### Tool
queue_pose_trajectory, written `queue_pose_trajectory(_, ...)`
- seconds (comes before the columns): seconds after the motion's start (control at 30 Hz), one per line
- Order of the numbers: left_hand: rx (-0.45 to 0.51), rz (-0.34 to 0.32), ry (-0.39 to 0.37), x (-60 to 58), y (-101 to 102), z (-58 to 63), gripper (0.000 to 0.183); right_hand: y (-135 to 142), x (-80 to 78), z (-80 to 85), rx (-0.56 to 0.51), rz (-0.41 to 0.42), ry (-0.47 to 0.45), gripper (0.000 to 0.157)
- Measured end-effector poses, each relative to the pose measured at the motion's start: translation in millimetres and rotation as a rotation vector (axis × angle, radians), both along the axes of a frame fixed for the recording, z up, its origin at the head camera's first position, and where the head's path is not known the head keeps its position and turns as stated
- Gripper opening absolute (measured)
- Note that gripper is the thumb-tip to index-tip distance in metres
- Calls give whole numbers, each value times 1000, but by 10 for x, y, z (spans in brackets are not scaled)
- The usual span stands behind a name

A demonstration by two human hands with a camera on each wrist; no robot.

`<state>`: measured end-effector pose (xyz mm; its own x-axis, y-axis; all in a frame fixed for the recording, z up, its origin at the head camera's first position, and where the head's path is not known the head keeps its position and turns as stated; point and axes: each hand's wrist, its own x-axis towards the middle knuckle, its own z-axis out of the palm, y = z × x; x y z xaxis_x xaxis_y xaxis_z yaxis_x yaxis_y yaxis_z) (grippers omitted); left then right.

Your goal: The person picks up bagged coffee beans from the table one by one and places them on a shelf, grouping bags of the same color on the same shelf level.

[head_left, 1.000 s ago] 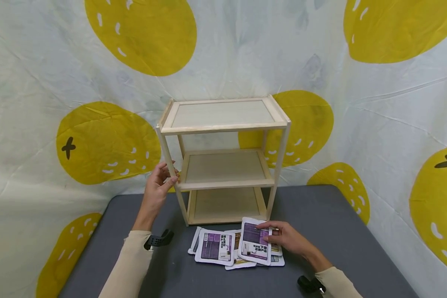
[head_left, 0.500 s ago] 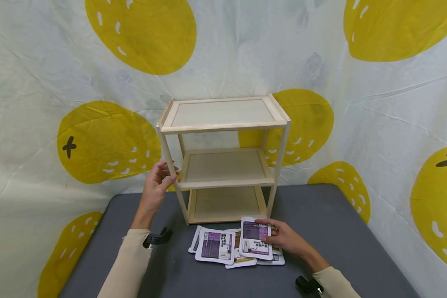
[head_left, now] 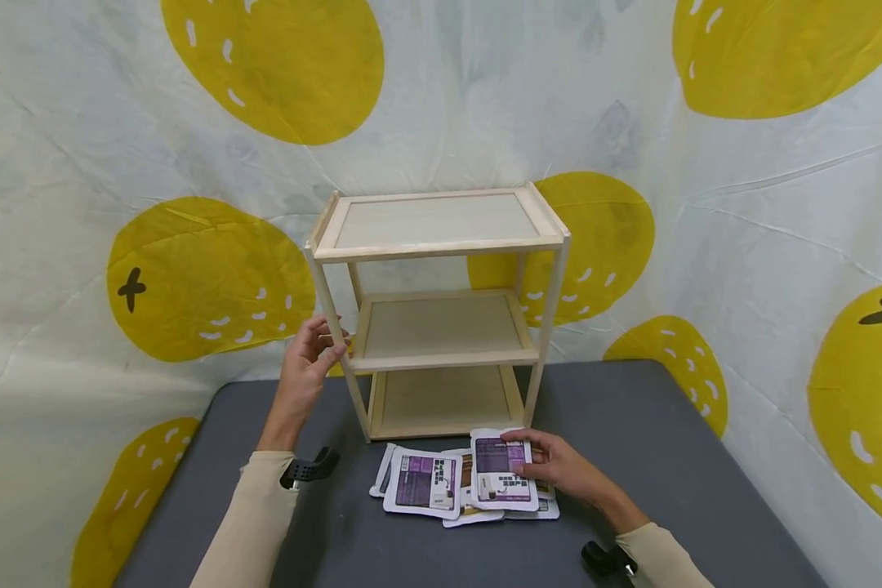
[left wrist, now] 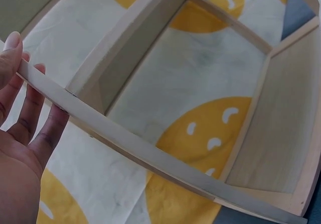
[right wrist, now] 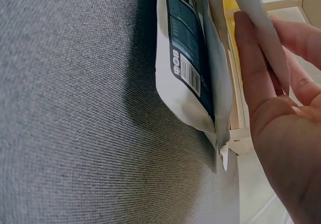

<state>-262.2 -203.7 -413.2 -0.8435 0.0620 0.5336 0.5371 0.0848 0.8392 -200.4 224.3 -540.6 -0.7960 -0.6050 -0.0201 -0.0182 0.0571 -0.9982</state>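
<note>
A wooden three-tier shelf [head_left: 441,359] stands upright on the grey table. My left hand [head_left: 305,371] grips its front left post [left wrist: 125,138] near the middle tier, thumb on the near side and fingers behind. In front of the shelf lies a loose pile of flat white-edged packets, with a purple-and-white packet [head_left: 422,484] on its left side. My right hand [head_left: 562,469] pinches another purple-and-white packet [head_left: 503,474] by its right edge. In the right wrist view, that packet's edge [right wrist: 266,33] sits between thumb and fingers, apart from a dark-labelled packet [right wrist: 188,58] below.
A grey cloth-covered table [head_left: 382,555] carries everything. Pale curtains with large yellow fruit prints [head_left: 213,278] hang close behind the shelf and along both sides. Black straps [head_left: 312,467] circle both wrists over the beige sleeves.
My right hand has shifted slightly left, and the lower edge of its pinched packet has risen a little. My left hand has kept its grip on the shelf post.
</note>
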Motion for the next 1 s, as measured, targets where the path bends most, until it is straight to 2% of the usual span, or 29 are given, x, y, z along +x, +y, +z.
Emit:
queue_pose_trajectory(0.33, 15, -2, 12, -18, -8, -7, 41, -12, 0, 87, 26, -1, 19, 53)
queue_pose_trajectory(0.47, 12, -3, 14, -18, -8, -6, 41, -30, 2, 168, 41, 6, 25, 53)
queue_pose_trajectory(0.73, 2, 6, 2, -2, -3, 12, 42, -97, 33, 356, 27, 8, -28, 57)
queue_pose_trajectory(1.0, 12, 1, 21, -7, -7, -6, 40, -159, 94, 526, 0, 11, 6, 56)
